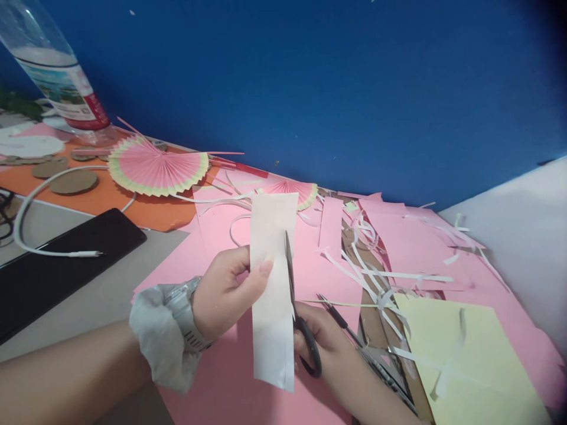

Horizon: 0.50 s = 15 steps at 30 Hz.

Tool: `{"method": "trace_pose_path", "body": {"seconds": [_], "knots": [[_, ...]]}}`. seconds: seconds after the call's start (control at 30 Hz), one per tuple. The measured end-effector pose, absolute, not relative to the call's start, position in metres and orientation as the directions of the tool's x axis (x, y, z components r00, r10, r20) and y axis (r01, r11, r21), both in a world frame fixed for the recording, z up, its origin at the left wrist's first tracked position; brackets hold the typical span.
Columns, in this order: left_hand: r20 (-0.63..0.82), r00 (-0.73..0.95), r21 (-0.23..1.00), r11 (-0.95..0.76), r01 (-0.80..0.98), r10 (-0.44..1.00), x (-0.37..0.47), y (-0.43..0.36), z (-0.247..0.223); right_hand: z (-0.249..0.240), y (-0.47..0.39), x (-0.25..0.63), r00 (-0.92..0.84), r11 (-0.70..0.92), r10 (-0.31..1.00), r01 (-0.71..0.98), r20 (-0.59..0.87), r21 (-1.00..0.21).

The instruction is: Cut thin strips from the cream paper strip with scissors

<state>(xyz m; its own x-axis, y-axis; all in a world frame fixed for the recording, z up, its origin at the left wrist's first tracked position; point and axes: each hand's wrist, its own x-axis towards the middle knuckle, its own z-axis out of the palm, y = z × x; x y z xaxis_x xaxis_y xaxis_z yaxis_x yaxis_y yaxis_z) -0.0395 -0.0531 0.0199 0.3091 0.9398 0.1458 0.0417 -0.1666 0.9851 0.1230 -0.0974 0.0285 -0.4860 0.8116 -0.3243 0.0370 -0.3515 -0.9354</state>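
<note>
A long pale strip of paper (269, 319) stands upright before me, pinched between the thumb and fingers of my left hand (230, 289). My right hand (325, 336) grips a pair of dark-handled scissors (313, 351) from the right. Their blades point up along the strip's right side, with one blade in front of the paper; whether they are fully closed I cannot tell. Below both hands lie sheets of pink paper (212, 383). A pen (334, 313) rests just beyond my right hand.
Pleated pink paper fans (159, 168) lie toward the blue wall (310, 88). White paper scraps (376, 274) and a yellow sheet (469, 354) are on the right. To the left are a black phone (66, 260), a white cable (31, 206), cardboard discs (73, 182) and a plastic bottle (62, 77).
</note>
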Motion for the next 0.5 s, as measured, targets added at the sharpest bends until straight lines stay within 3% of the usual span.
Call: {"method": "trace_pose_path", "body": {"seconds": [0.5], "knots": [[0.085,0.494,0.992,-0.120,0.039,0.865,-0.0376,-0.0551,0.0215,0.0336,-0.1014,0.1309,-0.456,-0.252,0.833,0.192,-0.313,-0.949]]}}
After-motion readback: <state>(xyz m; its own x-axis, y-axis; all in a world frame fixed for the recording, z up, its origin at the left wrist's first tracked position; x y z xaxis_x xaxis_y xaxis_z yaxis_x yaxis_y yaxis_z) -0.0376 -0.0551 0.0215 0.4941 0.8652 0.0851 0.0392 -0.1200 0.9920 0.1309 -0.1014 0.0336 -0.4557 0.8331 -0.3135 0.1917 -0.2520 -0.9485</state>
